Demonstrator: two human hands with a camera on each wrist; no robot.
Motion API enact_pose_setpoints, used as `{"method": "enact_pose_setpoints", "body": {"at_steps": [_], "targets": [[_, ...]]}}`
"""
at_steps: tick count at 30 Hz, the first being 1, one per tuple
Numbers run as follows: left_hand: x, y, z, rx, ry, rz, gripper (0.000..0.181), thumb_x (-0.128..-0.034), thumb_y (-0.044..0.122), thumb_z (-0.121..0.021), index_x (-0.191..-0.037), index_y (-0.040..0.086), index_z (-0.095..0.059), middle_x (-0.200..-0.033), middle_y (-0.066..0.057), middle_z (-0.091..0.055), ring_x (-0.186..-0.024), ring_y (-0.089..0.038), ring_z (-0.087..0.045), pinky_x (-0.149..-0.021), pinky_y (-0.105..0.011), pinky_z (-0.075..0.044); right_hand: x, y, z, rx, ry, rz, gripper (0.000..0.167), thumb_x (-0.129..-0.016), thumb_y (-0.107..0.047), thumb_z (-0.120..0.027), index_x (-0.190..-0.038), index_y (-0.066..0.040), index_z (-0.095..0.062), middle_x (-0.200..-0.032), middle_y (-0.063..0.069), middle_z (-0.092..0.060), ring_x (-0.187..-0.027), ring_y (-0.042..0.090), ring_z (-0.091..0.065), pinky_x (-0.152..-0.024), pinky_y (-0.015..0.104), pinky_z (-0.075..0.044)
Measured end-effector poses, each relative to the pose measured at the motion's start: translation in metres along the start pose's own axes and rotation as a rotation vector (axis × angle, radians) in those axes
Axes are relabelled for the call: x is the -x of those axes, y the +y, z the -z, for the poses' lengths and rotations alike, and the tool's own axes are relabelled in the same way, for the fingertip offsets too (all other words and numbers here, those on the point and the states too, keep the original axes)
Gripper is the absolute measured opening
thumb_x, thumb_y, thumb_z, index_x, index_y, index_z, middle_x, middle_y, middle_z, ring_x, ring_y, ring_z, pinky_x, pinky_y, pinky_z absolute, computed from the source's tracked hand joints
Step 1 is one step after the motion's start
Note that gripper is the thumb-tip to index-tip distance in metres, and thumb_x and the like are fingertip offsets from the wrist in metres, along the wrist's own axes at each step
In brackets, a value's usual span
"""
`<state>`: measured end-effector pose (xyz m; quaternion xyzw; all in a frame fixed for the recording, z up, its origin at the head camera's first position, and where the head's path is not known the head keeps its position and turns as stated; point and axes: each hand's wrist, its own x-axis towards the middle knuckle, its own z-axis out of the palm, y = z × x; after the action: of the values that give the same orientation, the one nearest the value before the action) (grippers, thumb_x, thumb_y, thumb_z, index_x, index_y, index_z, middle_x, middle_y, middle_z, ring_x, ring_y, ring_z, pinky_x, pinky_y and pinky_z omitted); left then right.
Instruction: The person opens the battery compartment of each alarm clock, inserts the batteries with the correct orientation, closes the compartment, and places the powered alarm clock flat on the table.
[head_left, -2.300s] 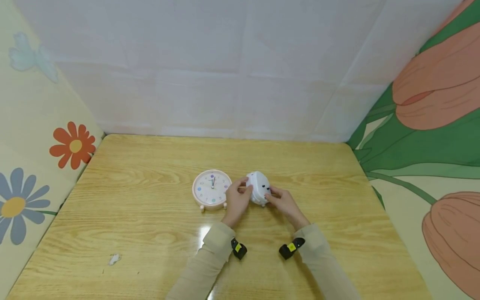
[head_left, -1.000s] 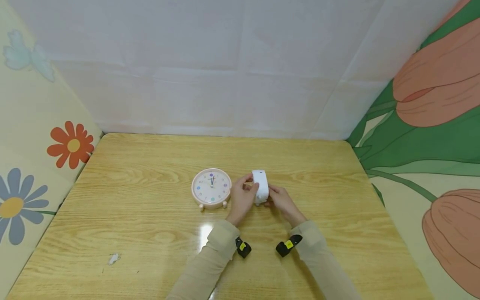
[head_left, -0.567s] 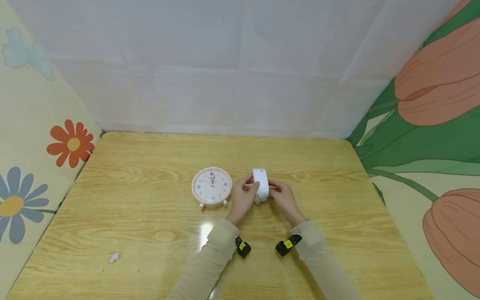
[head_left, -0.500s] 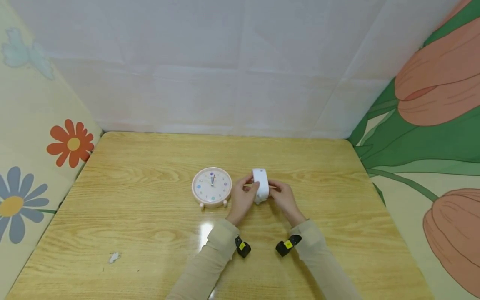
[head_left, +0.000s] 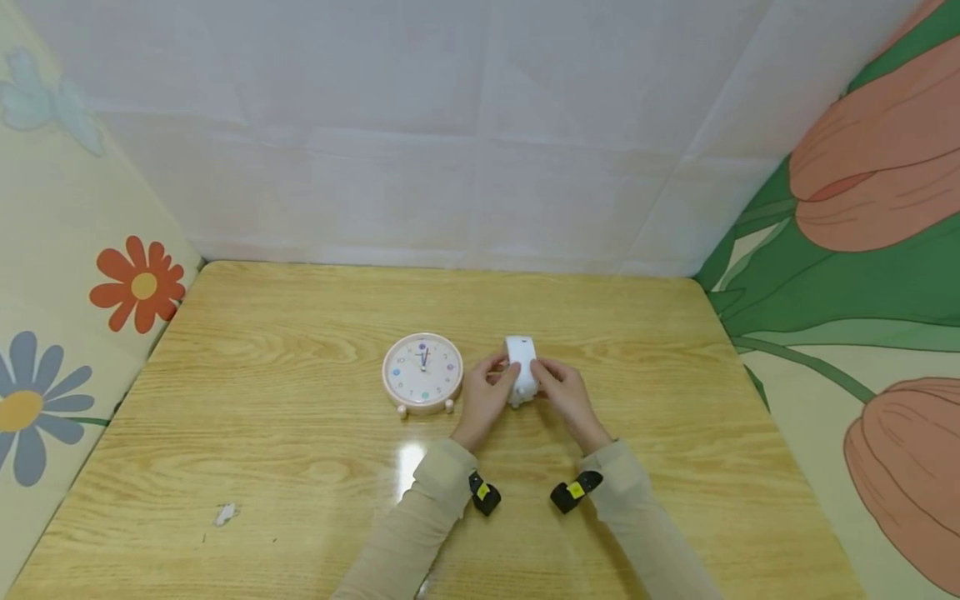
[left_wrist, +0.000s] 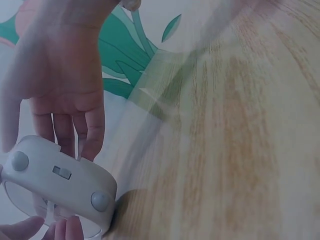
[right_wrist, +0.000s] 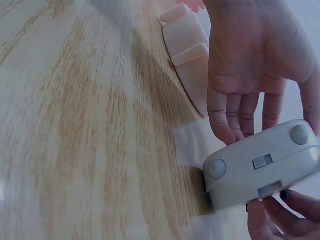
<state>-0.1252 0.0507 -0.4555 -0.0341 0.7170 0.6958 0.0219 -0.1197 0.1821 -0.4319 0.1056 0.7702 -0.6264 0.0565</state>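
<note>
Both hands hold a small white alarm clock [head_left: 521, 355] [left_wrist: 82, 182] [right_wrist: 240, 182] on edge above the table. Its two round feet and a small switch [left_wrist: 62, 172] face the wrist cameras. On one side, my left hand [head_left: 483, 396] grips the rim with thumb and fingers. My right hand [head_left: 567, 398] pinches the other side, its thumb on the near rim. Black knobs [right_wrist: 284, 195] on the back show beside the right fingertips in the right wrist view. The dial is turned away from the head view. A pink alarm clock [head_left: 423, 372] lies face up left of my left hand.
The wood-grain table [head_left: 300, 433] spans the lower view. A white curtain [head_left: 450, 167] hangs behind it, and walls painted with flowers [head_left: 144, 286] stand at both sides. A pale chipped mark [head_left: 226, 514] shows at the table's lower left.
The white clock has turned from showing its back with black knobs to standing edge-on. My right thumb has come up onto its near rim. The pink clock stays put.
</note>
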Motion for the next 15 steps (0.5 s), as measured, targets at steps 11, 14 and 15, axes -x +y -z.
{"method": "enact_pose_setpoints", "body": {"at_steps": [11, 14, 15], "targets": [[0.0003, -0.0033, -0.0006, -0.04, -0.009, 0.035, 0.046, -0.0814, 0.028, -0.067, -0.115, -0.002, -0.058, -0.098, -0.012, -0.059, -0.08, -0.017, -0.055, -0.065, -0.025, -0.048, -0.0012, 0.0028, -0.0001, -0.03, -0.001, 0.019, 0.035, -0.095, -0.012, -0.046, -0.118, 0.014, -0.051, -0.114, 0.029, -0.054, -0.08, 0.011, -0.057, -0.073, 0.028, -0.05], [-0.0003, -0.0048, -0.001, -0.064, -0.002, 0.028, 0.049, -0.0806, 0.028, -0.067, -0.116, -0.004, -0.057, -0.098, -0.013, -0.059, -0.078, -0.016, -0.054, -0.063, -0.023, -0.047, -0.0025, 0.0048, 0.0004, -0.053, -0.002, 0.004, 0.035, -0.095, -0.011, -0.045, -0.118, 0.014, -0.051, -0.114, 0.029, -0.054, -0.077, 0.009, -0.057, -0.073, 0.029, -0.05], [-0.0005, -0.0052, -0.001, -0.073, 0.0, 0.026, 0.049, -0.0805, 0.029, -0.068, -0.116, -0.004, -0.057, -0.098, -0.013, -0.059, -0.078, -0.016, -0.053, -0.063, -0.023, -0.046, -0.0029, 0.0053, 0.0007, -0.061, -0.005, -0.002, 0.035, -0.095, -0.011, -0.044, -0.118, 0.015, -0.05, -0.114, 0.029, -0.054, -0.076, 0.008, -0.058, -0.072, 0.029, -0.05]]}}
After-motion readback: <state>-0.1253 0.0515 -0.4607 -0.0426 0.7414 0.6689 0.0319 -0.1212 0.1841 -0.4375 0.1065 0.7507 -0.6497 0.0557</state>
